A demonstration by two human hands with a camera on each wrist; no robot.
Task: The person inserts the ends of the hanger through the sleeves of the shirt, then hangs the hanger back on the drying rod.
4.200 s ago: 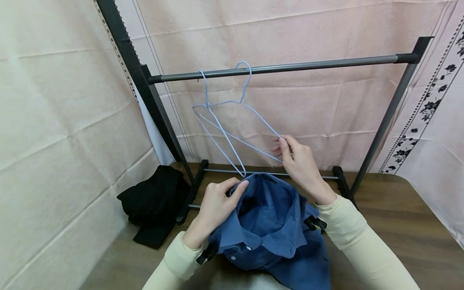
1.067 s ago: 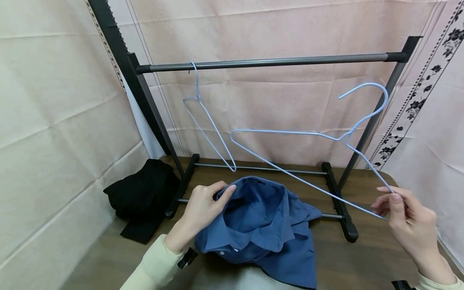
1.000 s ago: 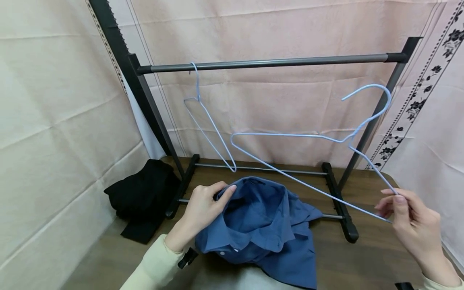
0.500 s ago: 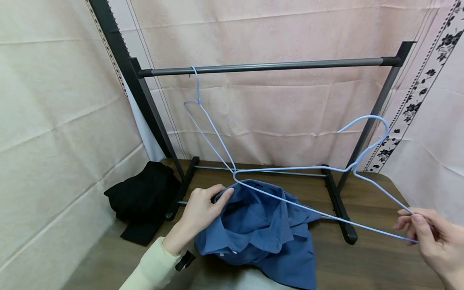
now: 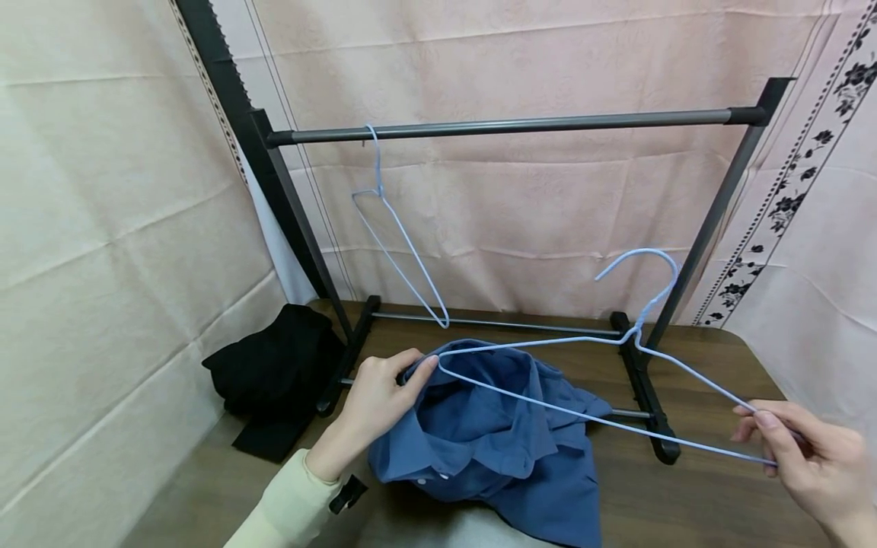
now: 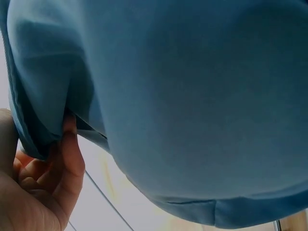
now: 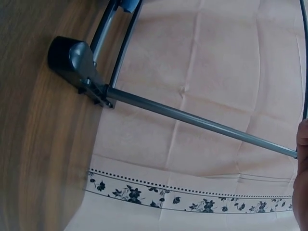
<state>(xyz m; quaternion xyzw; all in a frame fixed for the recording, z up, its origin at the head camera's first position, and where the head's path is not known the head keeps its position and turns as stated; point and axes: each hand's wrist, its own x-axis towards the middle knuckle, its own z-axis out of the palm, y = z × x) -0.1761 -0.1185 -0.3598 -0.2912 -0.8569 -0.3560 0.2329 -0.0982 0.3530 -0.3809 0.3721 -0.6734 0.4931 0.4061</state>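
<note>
My left hand (image 5: pixel 375 402) pinches the collar edge of a blue button-up shirt (image 5: pixel 473 457), whose neck opening faces up. In the left wrist view the shirt fabric (image 6: pixel 192 106) fills most of the frame, with the left hand (image 6: pixel 43 183) gripping its edge. At the right, my right hand (image 5: pixel 811 457) holds one end of a light blue wire hanger (image 5: pixel 548 403). The hanger's far end lies over the collar, close to the left thumb; whether they touch I cannot tell. Only a sliver of the right hand (image 7: pixel 301 168) shows in the right wrist view.
A second wire hanger (image 5: pixel 404 236) hangs at the left of the dark rack's bar (image 5: pixel 521 125). Black folded cloth (image 5: pixel 281 373) lies left of the rack foot on the wooden table (image 5: pixel 712 487). Pale curtains (image 5: pixel 548 221) stand behind.
The right hand has taken one hanger off the bar, carried it right, then lowered it and brought it back left over the shirt's neck opening. The left hand keeps its hold on the collar.
</note>
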